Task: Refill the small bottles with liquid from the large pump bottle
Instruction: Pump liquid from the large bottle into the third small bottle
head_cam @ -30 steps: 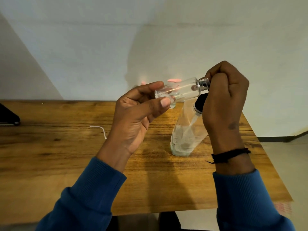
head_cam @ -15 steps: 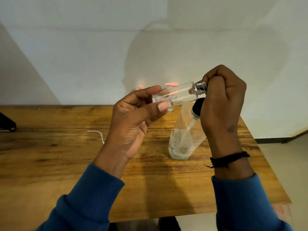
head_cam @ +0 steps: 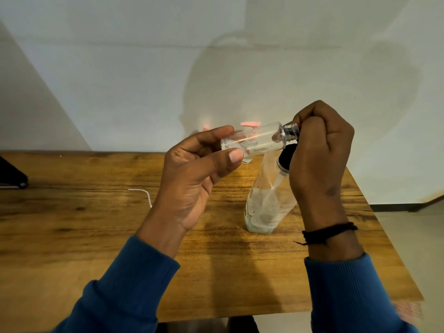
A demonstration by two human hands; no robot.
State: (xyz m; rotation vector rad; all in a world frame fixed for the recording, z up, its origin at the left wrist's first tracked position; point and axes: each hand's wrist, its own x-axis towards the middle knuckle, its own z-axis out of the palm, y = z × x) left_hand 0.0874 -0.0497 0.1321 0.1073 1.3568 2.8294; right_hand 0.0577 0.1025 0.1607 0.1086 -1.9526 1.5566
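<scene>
Left hand [head_cam: 192, 179] pinches base of small bottle [head_cam: 254, 141], held sideways above table [head_cam: 72, 236]. Right hand [head_cam: 319, 159] fingers curled round its silver neck. Likely uncapping step; next, filling from large bottle [head_cam: 266, 200] standing behind right hand.

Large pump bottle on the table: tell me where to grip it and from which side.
Grip the large pump bottle around its clear lower body, coming from the near left side. It stands on the wooden table below and behind the right hand, which hides its black collar from the right. The left hand holds the small bottle, so free a hand first.
</scene>
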